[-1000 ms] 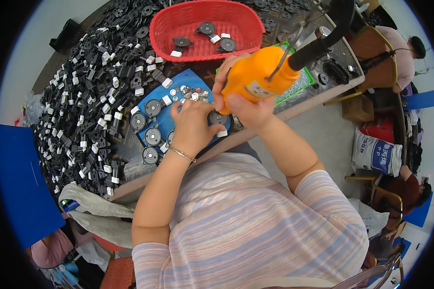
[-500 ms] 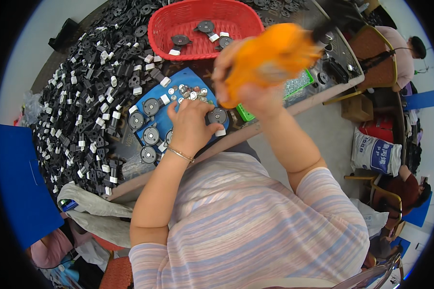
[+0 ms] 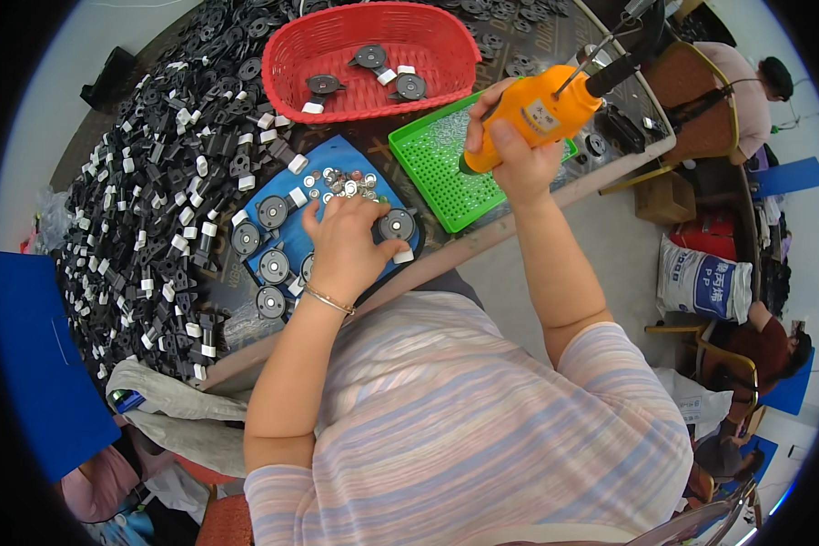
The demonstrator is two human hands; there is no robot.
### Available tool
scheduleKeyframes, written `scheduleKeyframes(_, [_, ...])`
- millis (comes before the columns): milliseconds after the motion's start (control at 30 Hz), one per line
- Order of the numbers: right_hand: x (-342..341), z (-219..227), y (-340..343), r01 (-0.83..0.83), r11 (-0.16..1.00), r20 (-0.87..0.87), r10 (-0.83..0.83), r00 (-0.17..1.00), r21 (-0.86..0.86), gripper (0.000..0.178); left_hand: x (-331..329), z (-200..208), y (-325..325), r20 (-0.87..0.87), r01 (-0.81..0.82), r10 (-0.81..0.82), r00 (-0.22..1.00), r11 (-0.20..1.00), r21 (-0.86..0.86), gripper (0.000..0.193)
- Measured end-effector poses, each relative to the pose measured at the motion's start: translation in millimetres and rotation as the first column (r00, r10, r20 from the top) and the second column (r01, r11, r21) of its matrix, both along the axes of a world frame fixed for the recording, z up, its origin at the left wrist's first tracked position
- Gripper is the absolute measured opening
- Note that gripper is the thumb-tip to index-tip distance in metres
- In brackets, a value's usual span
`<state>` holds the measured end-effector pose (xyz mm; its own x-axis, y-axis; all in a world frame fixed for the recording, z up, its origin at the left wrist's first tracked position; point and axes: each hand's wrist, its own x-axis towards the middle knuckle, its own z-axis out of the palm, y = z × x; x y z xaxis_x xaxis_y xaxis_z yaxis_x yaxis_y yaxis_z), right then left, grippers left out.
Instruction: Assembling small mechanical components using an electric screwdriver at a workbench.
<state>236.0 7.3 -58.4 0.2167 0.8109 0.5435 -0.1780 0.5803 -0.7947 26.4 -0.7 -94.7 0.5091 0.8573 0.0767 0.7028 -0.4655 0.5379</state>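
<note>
My left hand rests on a blue mat, thumb and forefinger around the left edge of a round black part with a white end. Its other fingers are spread beside a heap of small silvery metal caps. Several similar round parts lie on the mat left of this hand; its palm partly hides some. My right hand is wrapped round an orange electric screwdriver. The tool's dark nose points down over a green perforated tray of small shiny screws.
A red basket behind the mat contains 3 black parts. Black pieces with white ends form a large pile at the left. The table edge runs along my front. Other people sit at the right and lower left.
My right hand has brought the screwdriver lower, its nose now over the green tray, which is more exposed. My left hand stays by the same round part. The whole view has shifted slightly.
</note>
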Motion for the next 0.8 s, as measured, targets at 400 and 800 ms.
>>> scheduleKeyframes(400, [1.4,-0.9,2.5,0.008,1.000,-0.082,-0.008,0.997,-0.006,0.029,-0.2,-1.8,-0.3,0.010,-0.001,0.001,1.000,1.000,0.000,0.040])
scheduleKeyframes(800, [2.7,3.7,-0.6,0.068,0.996,-0.038,-0.070,0.997,-0.052,0.032,-0.7,-0.5,-2.1,0.021,-0.001,0.000,1.000,0.999,0.037,0.039])
